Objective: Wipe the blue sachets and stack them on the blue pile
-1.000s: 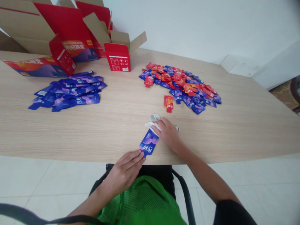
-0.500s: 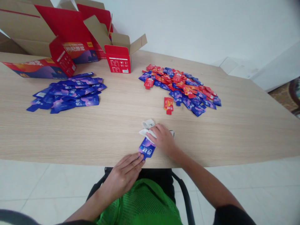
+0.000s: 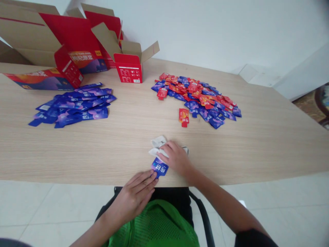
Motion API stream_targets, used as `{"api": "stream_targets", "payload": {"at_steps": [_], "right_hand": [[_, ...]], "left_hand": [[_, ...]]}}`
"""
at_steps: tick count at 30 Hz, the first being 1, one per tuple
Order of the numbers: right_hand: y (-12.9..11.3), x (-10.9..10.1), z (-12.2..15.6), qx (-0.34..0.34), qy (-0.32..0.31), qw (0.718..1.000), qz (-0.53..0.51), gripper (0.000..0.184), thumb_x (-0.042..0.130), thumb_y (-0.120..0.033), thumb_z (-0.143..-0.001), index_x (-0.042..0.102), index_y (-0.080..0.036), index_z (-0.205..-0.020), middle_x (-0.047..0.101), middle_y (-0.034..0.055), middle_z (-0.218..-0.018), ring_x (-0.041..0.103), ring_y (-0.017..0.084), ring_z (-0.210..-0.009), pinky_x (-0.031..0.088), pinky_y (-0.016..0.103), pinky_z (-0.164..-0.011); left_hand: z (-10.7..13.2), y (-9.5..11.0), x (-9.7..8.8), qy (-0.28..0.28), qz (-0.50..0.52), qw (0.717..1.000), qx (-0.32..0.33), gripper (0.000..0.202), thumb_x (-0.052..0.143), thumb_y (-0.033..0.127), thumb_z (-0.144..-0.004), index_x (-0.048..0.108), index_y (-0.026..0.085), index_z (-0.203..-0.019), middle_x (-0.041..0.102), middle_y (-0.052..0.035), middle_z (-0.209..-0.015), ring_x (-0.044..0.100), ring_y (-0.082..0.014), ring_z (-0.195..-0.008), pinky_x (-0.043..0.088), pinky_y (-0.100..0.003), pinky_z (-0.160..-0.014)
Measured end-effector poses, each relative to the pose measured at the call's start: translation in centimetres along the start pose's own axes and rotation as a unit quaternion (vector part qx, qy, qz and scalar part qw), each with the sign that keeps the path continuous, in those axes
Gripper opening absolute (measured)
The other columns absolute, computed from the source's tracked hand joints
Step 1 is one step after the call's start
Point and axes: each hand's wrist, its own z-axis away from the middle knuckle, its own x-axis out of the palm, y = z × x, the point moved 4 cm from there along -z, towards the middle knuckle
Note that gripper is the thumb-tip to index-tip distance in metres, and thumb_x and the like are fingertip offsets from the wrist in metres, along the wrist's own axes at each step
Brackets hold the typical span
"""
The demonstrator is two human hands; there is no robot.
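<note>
While the left hand [image 3: 133, 197] lies flat, fingers loosely together, its fingertips touch the lower end of a blue sachet [image 3: 159, 167] on the pale wooden table [image 3: 77, 154]. The right hand [image 3: 176, 158], its fingers slightly spread, presses on a crumpled white cloth [image 3: 157, 145] just above the sachet, pinching nothing. Farther off lie a heap of blue sachets [image 3: 73, 106], a mixed red-and-blue heap [image 3: 197, 99] and a lone red sachet [image 3: 183, 117].
</note>
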Motion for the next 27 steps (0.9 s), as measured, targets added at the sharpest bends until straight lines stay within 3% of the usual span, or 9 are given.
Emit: {"api": "stream_targets", "payload": {"at_steps": [3,5,8,11,13,16,21,25,27], "right_hand": [[3.9,-2.0,-2.2,0.04,0.032,0.998,0.048,0.014,0.063,-0.033,-0.102,0.068,-0.02,-0.105,0.067,0.01,-0.101,0.063,0.026,-0.097,0.052,0.039,-0.087],[4.0,-3.6,-2.6,0.049,0.059,0.996,0.038,0.015,0.06,-0.031,-0.104,0.067,-0.019,-0.108,0.067,0.0104,-0.104,0.063,0.026,-0.1,0.052,0.04,-0.09],[0.3,-4.3,-1.2,0.029,0.08,0.996,-0.029,0.016,0.057,-0.032,-0.105,0.064,-0.02,-0.113,0.067,0.0095,-0.109,0.062,0.025,-0.105,0.051,0.039,-0.095],[-4.3,-2.0,1.3,-0.052,0.003,0.997,-0.06,0.017,0.065,-0.035,-0.1,0.065,-0.022,-0.112,0.068,0.0067,-0.107,0.063,0.024,-0.102,0.052,0.038,-0.09],[-4.8,-0.4,2.2,-0.056,-0.021,0.997,-0.048,0.017,0.068,-0.037,-0.099,0.066,-0.022,-0.107,0.068,0.0059,-0.101,0.064,0.024,-0.097,0.053,0.038,-0.086],[-1.3,0.2,1.1,-0.004,0.01,1.0,-0.009,0.016,0.066,-0.037,-0.1,0.067,-0.022,-0.104,0.068,0.007,-0.099,0.064,0.024,-0.094,0.053,0.037,-0.084],[4.6,-2.9,-1.9,0.058,0.063,0.995,0.041,0.014,0.06,-0.032,-0.103,0.067,-0.02,-0.107,0.067,0.0102,-0.101,0.063,0.026,-0.098,0.053,0.04,-0.088],[0.4,-3.7,-0.5,0.035,0.079,0.996,-0.029,0.015,0.057,-0.031,-0.105,0.064,-0.021,-0.113,0.067,0.0099,-0.11,0.063,0.025,-0.105,0.052,0.039,-0.094],[-2.9,-2.4,1.0,-0.027,0.021,0.998,-0.053,0.016,0.062,-0.034,-0.102,0.064,-0.022,-0.114,0.068,0.0081,-0.108,0.063,0.025,-0.102,0.052,0.039,-0.09]], "left_hand": [[-0.1,0.0,-0.1,0.01,-0.004,1.0,0.004,0.044,0.059,0.012,-0.099,0.06,0.015,-0.142,0.066,-0.0101,-0.142,0.055,-0.0259,-0.14,0.052,-0.045,-0.114],[-0.2,0.0,-0.1,0.011,-0.007,1.0,0.005,0.044,0.059,0.012,-0.099,0.06,0.015,-0.143,0.066,-0.01,-0.143,0.054,-0.0257,-0.14,0.052,-0.044,-0.114],[-0.3,0.1,-0.2,0.011,-0.009,1.0,0.007,0.045,0.059,0.012,-0.099,0.06,0.016,-0.143,0.065,-0.0103,-0.143,0.055,-0.0254,-0.139,0.052,-0.043,-0.114],[-0.2,0.0,-0.3,0.017,-0.007,1.0,0.004,0.046,0.059,0.012,-0.099,0.059,0.015,-0.144,0.07,-0.01,-0.136,0.062,-0.0241,-0.13,0.053,-0.042,-0.112],[-0.2,0.0,-0.3,0.013,-0.007,1.0,0.002,0.047,0.058,0.013,-0.099,0.058,0.015,-0.145,0.071,-0.0105,-0.134,0.063,-0.0239,-0.128,0.053,-0.042,-0.112],[-0.3,0.0,-0.2,0.005,-0.01,1.0,0.009,0.048,0.058,0.012,-0.098,0.057,0.015,-0.146,0.068,-0.0119,-0.139,0.058,-0.0253,-0.136,0.053,-0.042,-0.113],[-0.3,-0.1,-0.2,0.012,-0.006,1.0,0.006,0.047,0.059,0.012,-0.099,0.059,0.017,-0.145,0.067,-0.0097,-0.14,0.056,-0.0242,-0.138,0.052,-0.042,-0.114],[-0.1,-0.2,0.0,0.008,-0.002,1.0,0.003,0.049,0.059,0.012,-0.098,0.057,0.017,-0.147,0.066,-0.0102,-0.142,0.056,-0.0249,-0.139,0.052,-0.042,-0.114],[0.0,-0.2,0.0,0.008,-0.002,1.0,0.001,0.049,0.058,0.013,-0.099,0.056,0.017,-0.147,0.068,-0.0101,-0.139,0.059,-0.024,-0.134,0.052,-0.042,-0.115]]}}
